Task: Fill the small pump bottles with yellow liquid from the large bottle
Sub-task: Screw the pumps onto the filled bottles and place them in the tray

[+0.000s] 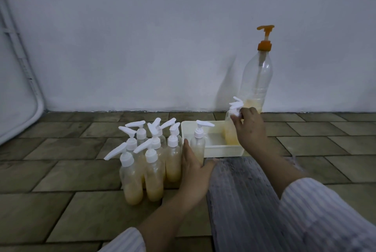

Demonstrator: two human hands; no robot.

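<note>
The large clear bottle (257, 80) with an orange pump stands against the wall, a little yellow liquid at its bottom. My right hand (251, 129) pinches the white pump head of a small bottle (230, 129) standing in the white tray (221, 149); the pump head is blurred. My left hand (193, 164) grips another small pump bottle (198, 146) at the tray's front left corner. Several small pump bottles (150, 160) with yellow liquid stand grouped on the floor to the left.
The floor is brown tile. My knee in striped trousers (242, 201) lies just in front of the tray. A white folded frame (18, 89) leans against the wall at far left.
</note>
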